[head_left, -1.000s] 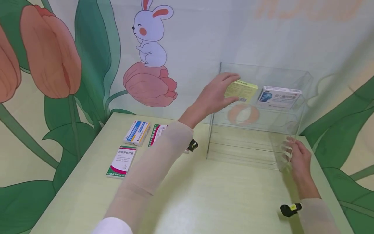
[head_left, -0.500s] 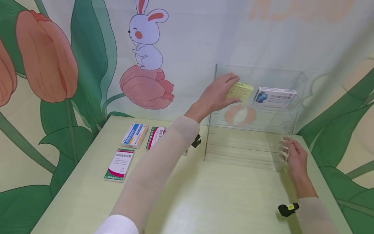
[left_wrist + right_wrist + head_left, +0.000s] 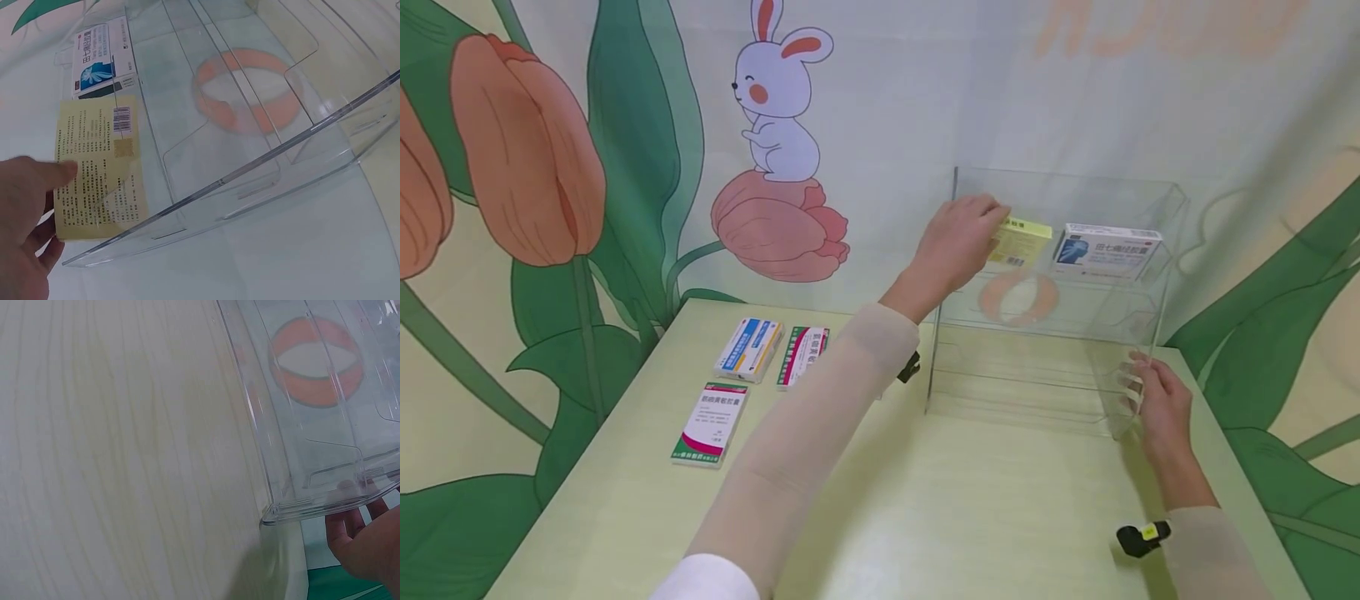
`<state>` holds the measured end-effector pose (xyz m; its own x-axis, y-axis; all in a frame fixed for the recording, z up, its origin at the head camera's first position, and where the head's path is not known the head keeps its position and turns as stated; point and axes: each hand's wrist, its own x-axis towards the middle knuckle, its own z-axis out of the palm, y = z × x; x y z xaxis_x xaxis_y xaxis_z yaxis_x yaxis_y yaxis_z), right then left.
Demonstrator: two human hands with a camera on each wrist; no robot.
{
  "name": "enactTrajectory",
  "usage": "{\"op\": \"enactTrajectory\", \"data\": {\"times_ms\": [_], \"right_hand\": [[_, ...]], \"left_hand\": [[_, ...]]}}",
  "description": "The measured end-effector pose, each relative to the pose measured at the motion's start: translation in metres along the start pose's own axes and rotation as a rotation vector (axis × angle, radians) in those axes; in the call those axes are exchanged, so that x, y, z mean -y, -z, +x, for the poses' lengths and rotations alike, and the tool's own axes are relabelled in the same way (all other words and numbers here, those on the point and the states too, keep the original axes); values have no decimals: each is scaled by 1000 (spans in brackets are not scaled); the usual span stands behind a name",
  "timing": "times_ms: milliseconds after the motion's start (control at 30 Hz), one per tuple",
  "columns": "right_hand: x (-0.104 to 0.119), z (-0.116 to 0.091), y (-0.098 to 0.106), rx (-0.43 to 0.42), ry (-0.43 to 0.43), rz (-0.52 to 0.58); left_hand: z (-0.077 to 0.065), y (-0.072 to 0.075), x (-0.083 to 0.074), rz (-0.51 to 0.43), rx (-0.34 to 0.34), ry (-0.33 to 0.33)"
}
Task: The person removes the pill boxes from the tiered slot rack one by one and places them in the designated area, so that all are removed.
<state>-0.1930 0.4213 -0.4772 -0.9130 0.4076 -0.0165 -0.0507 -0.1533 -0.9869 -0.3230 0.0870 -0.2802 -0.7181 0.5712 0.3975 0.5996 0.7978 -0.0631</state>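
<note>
A yellow medicine box [image 3: 1021, 242] stands in the upper tier of a clear acrylic display rack [image 3: 1026, 367]. My left hand [image 3: 955, 242] holds the box at its left end; the left wrist view shows the thumb on the printed face [image 3: 100, 181] and fingers behind. To the right of it in that tier stands a white medicine box [image 3: 1107, 250] with a blue picture. Low on the rack's right side, my right hand [image 3: 1165, 408] rests its fingertips against the outer panel. The right wrist view shows those fingers [image 3: 337, 528] touching the clear plastic, partly seen through it.
On the table [image 3: 925, 508], left of my forearm, lie a blue-and-white medicine box [image 3: 748, 350], a green-and-white medicine box [image 3: 710, 425] and a similar box [image 3: 802, 357] partly behind my sleeve. A printed curtain [image 3: 902, 125] hangs behind the rack.
My left thumb and fingers have closed in on the yellow box's left end, showing more of its face. My right hand stays at the rack's side. The head view has shifted slightly.
</note>
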Motion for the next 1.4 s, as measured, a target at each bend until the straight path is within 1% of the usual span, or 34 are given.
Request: {"op": "enactTrajectory", "data": {"times_ms": [133, 267, 400, 533, 667, 767, 800, 867, 967, 1033, 1100, 1200, 1267, 1333, 1400], "right_hand": [[1, -1, 0, -2, 0, 1], [3, -3, 1, 2, -8, 2], [5, -4, 4, 16, -18, -28], [7, -5, 4, 24, -12, -43], [7, -6, 5, 16, -6, -32], [6, -6, 7, 14, -10, -31], [6, -6, 7, 10, -11, -30], [5, -5, 7, 11, -14, -25], [4, -3, 5, 4, -19, -10], [4, -3, 3, 3, -24, -3], [4, -2, 2, 3, -25, 3], [4, -2, 1, 9, -23, -7], [4, -3, 1, 12, -21, -19], [4, -3, 1, 13, -22, -31], [4, -3, 1, 10, -26, -40]], "left_hand": [[-1, 2, -1, 14, -53, 35], [-3, 4, 2, -20, -90, 61], [-7, 6, 5, -69, -138, 68], [-13, 8, 10, -135, -224, 69], [-19, 16, 12, -202, -306, 53], [-24, 26, 14, -252, -338, 45], [-26, 29, 15, -281, -346, 49], [-32, 36, 19, -374, -350, 63], [-45, 46, 26, -580, -323, 90], [-55, 52, 33, -704, -302, 97], [-68, 55, 41, -783, -294, 95], [-92, 56, 54, -840, -297, 95], [-110, 54, 63, -855, -285, 117], [-127, 52, 72, -856, -260, 161], [-145, 50, 80, -840, -227, 225]]}}
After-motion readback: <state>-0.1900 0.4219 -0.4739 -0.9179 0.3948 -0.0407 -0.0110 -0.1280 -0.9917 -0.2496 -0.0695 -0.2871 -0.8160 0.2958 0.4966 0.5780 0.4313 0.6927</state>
